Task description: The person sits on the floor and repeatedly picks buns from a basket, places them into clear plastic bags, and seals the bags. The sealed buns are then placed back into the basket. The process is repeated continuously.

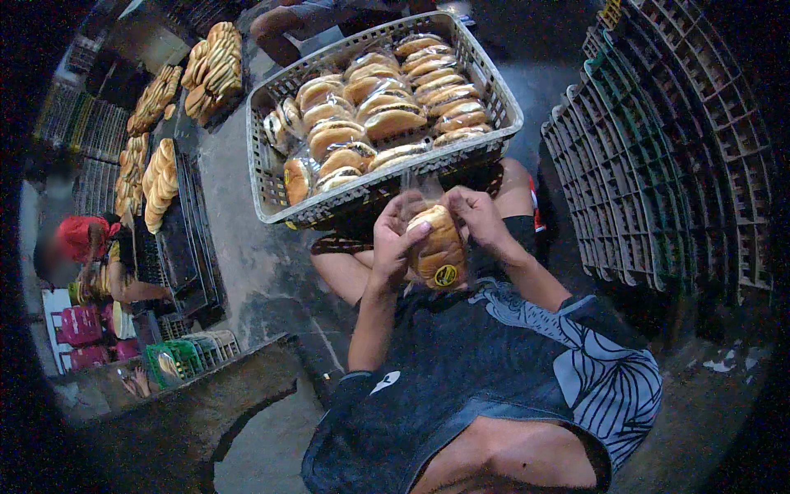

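Observation:
A golden-brown bread bun in a clear plastic bag is held up in front of my chest, a round yellow-and-black label on its lower part. My left hand is closed on the bun's left side, thumb across its upper face. At the upper right of the bun, my right hand pinches the bag's edge with bent fingers. The clear mouth of the bag rises between both hands. Just beyond them, a pale plastic crate holds rows of bagged, filled buns.
Stacked crates stand along the right. At the far left lie piles of bread and long loaves, near a person in red. A green crate sits behind a low wall. Another person's bent leg shows beyond the crate.

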{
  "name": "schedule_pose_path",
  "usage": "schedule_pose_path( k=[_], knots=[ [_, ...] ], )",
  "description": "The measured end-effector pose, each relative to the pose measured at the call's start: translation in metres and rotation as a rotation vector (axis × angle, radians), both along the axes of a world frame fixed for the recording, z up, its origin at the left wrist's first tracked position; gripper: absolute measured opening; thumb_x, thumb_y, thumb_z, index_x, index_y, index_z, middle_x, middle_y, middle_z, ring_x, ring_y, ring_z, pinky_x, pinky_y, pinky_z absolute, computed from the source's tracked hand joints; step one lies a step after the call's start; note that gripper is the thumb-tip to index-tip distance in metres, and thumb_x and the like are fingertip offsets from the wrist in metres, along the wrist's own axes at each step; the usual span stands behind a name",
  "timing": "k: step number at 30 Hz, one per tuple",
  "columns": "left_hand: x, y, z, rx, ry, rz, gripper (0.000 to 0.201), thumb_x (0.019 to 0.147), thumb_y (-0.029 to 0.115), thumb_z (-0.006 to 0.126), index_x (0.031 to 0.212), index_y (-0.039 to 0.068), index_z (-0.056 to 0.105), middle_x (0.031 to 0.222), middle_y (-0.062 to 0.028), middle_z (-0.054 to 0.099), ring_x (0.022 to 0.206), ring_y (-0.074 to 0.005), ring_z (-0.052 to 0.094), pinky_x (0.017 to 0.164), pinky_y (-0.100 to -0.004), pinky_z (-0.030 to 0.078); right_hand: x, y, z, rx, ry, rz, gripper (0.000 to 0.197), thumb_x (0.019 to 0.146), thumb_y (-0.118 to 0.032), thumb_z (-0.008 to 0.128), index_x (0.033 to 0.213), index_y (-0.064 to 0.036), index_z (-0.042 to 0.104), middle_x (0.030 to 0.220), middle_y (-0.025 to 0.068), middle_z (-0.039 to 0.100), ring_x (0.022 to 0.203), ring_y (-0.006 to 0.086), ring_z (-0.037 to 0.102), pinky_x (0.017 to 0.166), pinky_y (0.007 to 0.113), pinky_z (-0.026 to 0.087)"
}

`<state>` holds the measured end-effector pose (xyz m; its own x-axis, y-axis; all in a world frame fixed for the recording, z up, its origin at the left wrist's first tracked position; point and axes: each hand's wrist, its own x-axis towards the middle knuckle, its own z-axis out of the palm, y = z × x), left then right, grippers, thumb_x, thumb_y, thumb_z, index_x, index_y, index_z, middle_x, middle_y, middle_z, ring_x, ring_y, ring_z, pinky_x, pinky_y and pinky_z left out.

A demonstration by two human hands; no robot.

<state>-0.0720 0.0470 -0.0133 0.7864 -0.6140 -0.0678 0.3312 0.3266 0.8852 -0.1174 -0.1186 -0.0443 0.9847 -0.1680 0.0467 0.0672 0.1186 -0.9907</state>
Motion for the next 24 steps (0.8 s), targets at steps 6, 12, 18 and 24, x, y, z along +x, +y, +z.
schedule_pose_path(
  k=[6,12,18,24],
  knots=[
    [-0.004,-0.010,-0.030,-0.032,-0.017,0.102,0.023,0.079,0.011,0.066,0.096,0.001,0.054,0.087,-0.0051,0.058,0.084,-0.0108,0.054,0.079,-0.0254,0.043,0.001,-0.003,0.028,-0.107,-0.056,0.144,0.030,0.082,-0.020,0.064,0.102,0.0003,0.057,0.081,0.0013,0.058,0.082,0.0087,0.053,0.075,0.023,0.043],
    [-0.002,-0.023,-0.008,0.505,-0.153,0.134,0.023,0.083,0.022,0.063,0.092,0.002,0.055,0.083,-0.0022,0.056,0.072,-0.0089,0.051,0.067,-0.0221,0.043,-0.002,0.004,0.017,0.162,0.004,0.037,0.017,0.086,-0.015,0.058,0.096,-0.0008,0.055,0.082,0.0009,0.056,0.076,0.0067,0.051,0.070,0.021,0.043],
    [-0.011,-0.021,0.000,0.459,-0.452,0.154,0.023,0.078,0.008,0.066,0.088,0.000,0.047,0.079,-0.0058,0.058,0.076,-0.0092,0.054,0.067,-0.0243,0.046,-0.006,-0.004,0.026,-0.351,-0.015,-0.064,0.010,0.077,-0.004,0.065,0.080,-0.0022,0.056,0.077,0.0007,0.057,0.076,0.0077,0.055,0.067,0.022,0.046],
    [-0.012,-0.038,0.000,0.597,-0.628,0.030,0.020,0.080,0.006,0.060,0.099,0.001,0.054,0.079,-0.0168,0.059,0.074,-0.0260,0.060,0.067,-0.0315,0.047,-0.017,-0.026,0.013,-0.676,-0.092,0.028,0.013,0.076,-0.013,0.062,0.084,-0.0021,0.061,0.083,0.0126,0.062,0.078,0.0277,0.060,0.069,0.037,0.047]
  ],
)
